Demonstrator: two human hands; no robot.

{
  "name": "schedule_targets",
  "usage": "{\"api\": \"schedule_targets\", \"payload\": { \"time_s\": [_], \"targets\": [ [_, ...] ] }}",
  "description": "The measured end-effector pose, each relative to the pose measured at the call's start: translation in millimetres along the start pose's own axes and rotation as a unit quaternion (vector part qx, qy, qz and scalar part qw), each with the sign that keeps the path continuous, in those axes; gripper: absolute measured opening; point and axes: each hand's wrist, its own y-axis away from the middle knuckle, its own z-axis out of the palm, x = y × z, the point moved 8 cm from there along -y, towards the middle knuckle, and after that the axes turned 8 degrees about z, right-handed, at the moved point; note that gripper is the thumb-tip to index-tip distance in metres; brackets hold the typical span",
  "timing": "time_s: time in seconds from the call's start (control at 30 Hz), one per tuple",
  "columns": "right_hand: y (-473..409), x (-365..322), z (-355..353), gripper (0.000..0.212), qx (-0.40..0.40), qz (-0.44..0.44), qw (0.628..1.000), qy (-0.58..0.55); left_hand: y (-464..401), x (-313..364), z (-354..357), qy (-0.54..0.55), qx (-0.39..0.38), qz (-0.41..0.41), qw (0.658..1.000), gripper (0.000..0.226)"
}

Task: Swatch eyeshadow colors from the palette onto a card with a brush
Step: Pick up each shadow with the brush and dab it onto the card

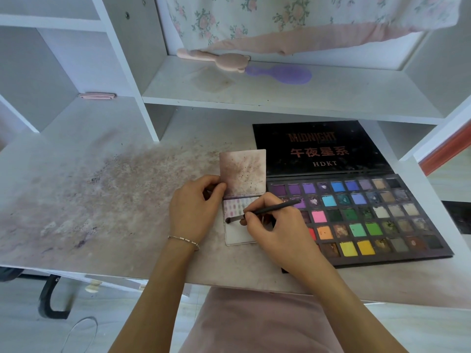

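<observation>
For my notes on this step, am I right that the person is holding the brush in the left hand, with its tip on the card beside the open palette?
Not quite: the head view shows the brush held in the right hand, not the left. The left hand steadies the card at its edge. The rest stands: the tip is on the card, beside the open palette.

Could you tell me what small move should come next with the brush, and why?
Probably a short stroke down the white card: the right hand holds the thin black brush with its tip already on the card below the purple swatch rows, and the left hand steadies the card's raised flap.
</observation>
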Motion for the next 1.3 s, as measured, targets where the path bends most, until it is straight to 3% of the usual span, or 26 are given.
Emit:
{"api": "schedule_targets", "payload": {
  "time_s": [0.9,1.1,1.3],
  "targets": [
    [1.4,-1.4,0.0,0.016,0.005,-0.025,1.000,-0.001,-0.1,2.0,-0.4,0.003,-0.001,0.005,1.000,0.013],
    [6.1,-5.5,-20.2,0.029,0.079,-0.052,0.992,-0.078,-0.2,0.8,-0.8,0.005,0.004,0.001,1.000,0.012],
    [19.0,2.4,-54.9,0.031,0.141,-0.056,0.985,-0.087,-0.8,-0.8,-0.6,0.011,0.006,-0.003,1.000,0.011]
  ]
}}
